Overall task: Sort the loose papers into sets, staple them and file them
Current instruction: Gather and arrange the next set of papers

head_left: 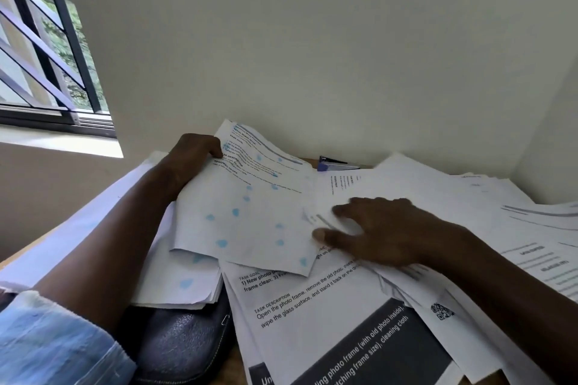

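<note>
The spotted sheet (247, 222), a white page with printed lines at its top and pale blue blots across it, lies tilted in the middle of the frame, its far edge raised toward the wall. We see the left hand (190, 156) gripping it at its upper left edge: the thumb lies on the printed face and the fingers curl behind the page, out of sight. Under that sheet, at lower left, sits a small stack (181, 278) of similar pages, also blotted blue.

To the right of centre the right hand (384, 231) rests palm down on the loose papers (438, 184), fingers spread and straight, the thumb stretched toward the spotted sheet's right edge. These papers fan out over the right half of the frame, overlapping at many angles. The largest, a printed page (312, 316) headed "TASK DESCRIPTION" with a dark band below, lies at bottom centre, partly under the spotted sheet.

At the back, just beyond the papers and against the wall (312, 40), we make out a blue and silver stapler (336, 163), partly hidden. A dark, leather-like case (181, 341) lies under the small stack at lower left. A strip of wooden table (233, 367) shows beside it. A light blue sleeve (53, 341) fills the bottom left corner, and a barred window (40, 40) takes the upper left.
</note>
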`<action>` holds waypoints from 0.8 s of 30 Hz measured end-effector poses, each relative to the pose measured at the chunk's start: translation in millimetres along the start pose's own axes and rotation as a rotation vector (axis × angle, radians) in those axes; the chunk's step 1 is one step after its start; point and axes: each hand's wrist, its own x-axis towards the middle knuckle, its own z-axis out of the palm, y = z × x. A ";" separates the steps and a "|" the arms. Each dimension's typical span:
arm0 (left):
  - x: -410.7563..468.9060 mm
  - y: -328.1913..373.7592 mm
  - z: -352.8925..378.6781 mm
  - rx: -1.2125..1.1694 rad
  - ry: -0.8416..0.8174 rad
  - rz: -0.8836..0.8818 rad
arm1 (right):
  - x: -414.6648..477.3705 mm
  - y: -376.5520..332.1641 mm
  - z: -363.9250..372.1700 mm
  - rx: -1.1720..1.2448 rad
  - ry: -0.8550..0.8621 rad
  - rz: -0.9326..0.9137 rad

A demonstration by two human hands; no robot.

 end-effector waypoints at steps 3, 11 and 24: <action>-2.2 1.8 -0.7 -0.078 0.004 0.007 | -3.9 2.4 -11.7 -0.101 0.000 0.134; -0.3 -3.8 6.2 0.034 -0.061 0.100 | -5.6 11.4 -18.0 -0.357 -0.028 0.377; -6.1 1.8 28.0 0.100 -0.271 0.169 | -6.4 61.6 -49.0 -0.361 0.044 0.550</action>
